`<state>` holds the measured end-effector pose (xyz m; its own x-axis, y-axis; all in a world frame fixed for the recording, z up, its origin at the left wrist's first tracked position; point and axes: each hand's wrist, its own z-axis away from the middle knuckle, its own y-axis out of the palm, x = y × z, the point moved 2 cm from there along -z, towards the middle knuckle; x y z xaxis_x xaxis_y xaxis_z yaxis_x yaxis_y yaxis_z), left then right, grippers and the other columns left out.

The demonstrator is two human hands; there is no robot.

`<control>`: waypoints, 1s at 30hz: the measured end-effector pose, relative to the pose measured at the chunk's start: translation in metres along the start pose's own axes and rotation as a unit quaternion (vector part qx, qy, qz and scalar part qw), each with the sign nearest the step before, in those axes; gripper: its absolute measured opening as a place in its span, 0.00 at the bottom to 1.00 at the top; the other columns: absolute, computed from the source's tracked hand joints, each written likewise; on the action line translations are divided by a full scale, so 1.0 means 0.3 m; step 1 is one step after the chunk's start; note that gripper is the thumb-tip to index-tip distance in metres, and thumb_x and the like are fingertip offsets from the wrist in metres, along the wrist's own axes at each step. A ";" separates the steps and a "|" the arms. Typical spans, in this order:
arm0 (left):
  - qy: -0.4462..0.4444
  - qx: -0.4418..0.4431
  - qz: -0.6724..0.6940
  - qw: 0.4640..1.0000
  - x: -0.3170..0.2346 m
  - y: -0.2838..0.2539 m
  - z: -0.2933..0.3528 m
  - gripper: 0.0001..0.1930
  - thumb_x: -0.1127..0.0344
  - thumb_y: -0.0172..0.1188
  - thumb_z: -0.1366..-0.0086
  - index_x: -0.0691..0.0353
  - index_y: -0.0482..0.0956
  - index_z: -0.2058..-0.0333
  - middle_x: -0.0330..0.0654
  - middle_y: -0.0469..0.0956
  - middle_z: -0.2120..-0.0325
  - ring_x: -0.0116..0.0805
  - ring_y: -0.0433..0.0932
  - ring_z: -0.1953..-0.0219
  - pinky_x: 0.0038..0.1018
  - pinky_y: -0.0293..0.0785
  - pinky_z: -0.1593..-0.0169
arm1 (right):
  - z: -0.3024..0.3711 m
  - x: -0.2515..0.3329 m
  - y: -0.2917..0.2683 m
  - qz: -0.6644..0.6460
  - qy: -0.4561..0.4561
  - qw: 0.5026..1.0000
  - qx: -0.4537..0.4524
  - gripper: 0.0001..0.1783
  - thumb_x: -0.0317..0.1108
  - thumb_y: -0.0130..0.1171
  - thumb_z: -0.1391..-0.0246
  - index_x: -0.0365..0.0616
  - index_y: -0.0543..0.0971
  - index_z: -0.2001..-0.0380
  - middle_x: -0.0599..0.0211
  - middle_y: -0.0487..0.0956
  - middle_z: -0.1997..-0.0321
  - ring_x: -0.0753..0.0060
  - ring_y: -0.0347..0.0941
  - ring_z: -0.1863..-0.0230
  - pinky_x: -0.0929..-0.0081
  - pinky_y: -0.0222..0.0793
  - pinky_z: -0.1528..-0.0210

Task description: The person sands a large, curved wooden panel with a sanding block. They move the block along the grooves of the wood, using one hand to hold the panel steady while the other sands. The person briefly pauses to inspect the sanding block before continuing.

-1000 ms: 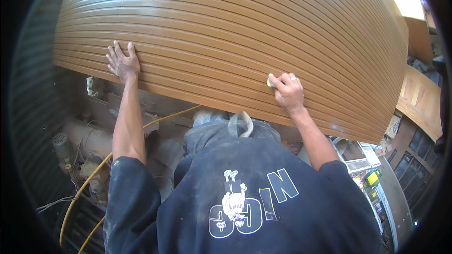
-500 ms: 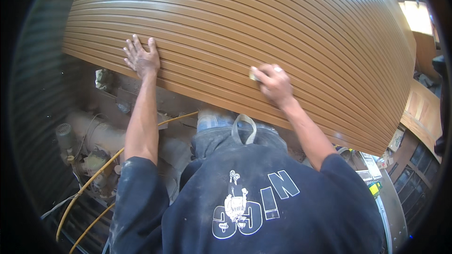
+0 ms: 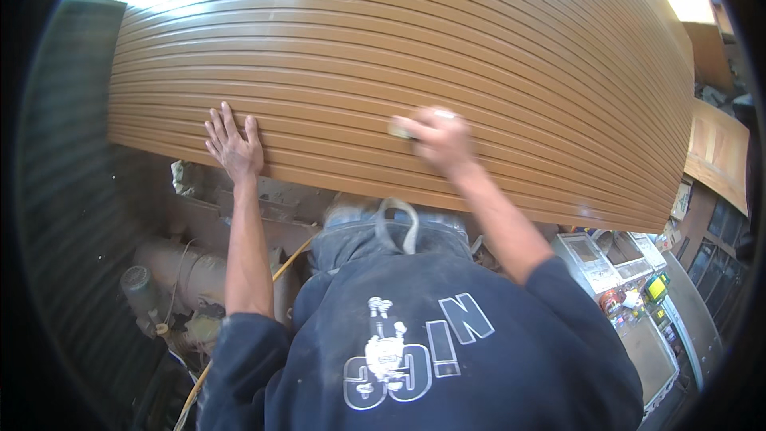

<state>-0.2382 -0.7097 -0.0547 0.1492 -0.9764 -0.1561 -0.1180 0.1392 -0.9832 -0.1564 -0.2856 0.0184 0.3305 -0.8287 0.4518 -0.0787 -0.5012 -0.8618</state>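
Note:
A wide brown panel (image 3: 359,72) with close parallel grooves stretches across in front of me. Near its left end, my left hand (image 3: 237,146) lies flat on the near edge with the fingers spread. Farther right, my right hand (image 3: 443,140) is closed around a small pale piece (image 3: 400,128) that sticks out past the fingertips onto the grooved face. Motion blurs that hand, and I cannot make out what kind of piece it is.
Dusty machinery with a tank (image 3: 179,271) sits below left, beside a yellow hose (image 3: 294,260). At lower right, a cluttered workbench (image 3: 654,359) holds small containers and a green-yellow item (image 3: 657,287). A wooden panel (image 3: 718,156) leans at far right.
My right hand has shifted left along the panel with the pale piece. The left hand stays flat on the panel. The whole view has tilted, showing more of the bench.

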 end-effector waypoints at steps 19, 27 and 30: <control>-0.021 0.028 0.002 0.999 0.216 0.017 -0.293 0.40 0.32 0.42 0.21 0.43 0.53 0.19 0.48 0.48 0.18 0.56 0.43 0.17 0.59 0.38 0.19 | -0.387 0.382 0.406 0.023 0.047 0.999 -0.014 0.15 0.30 0.61 0.41 0.64 0.91 0.57 0.75 0.85 0.61 0.64 0.83 0.59 0.60 0.79 0.56; -0.136 0.014 -0.019 0.990 0.465 -0.022 -0.316 0.42 0.30 0.39 0.21 0.47 0.50 0.18 0.48 0.45 0.17 0.52 0.40 0.16 0.58 0.35 0.19 | 0.121 -0.047 -0.094 0.057 0.030 0.998 0.004 0.33 0.19 0.63 0.57 0.61 0.90 0.47 0.68 0.83 0.59 0.56 0.80 0.56 0.57 0.77 0.50; -0.151 0.028 -0.003 0.988 0.453 -0.022 -0.309 0.43 0.30 0.38 0.21 0.47 0.46 0.17 0.46 0.42 0.16 0.49 0.36 0.15 0.56 0.30 0.18 | 0.065 -0.039 -0.026 0.024 0.014 0.998 0.051 0.33 0.19 0.64 0.58 0.58 0.90 0.47 0.66 0.81 0.59 0.56 0.78 0.57 0.58 0.76 0.50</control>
<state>-0.3083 -0.8585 -0.0605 0.4368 -0.8847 -0.1627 -0.0631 0.1503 -0.9866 -0.1413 -0.2671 0.0153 0.3016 -0.8588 0.4140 0.0018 -0.4337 -0.9010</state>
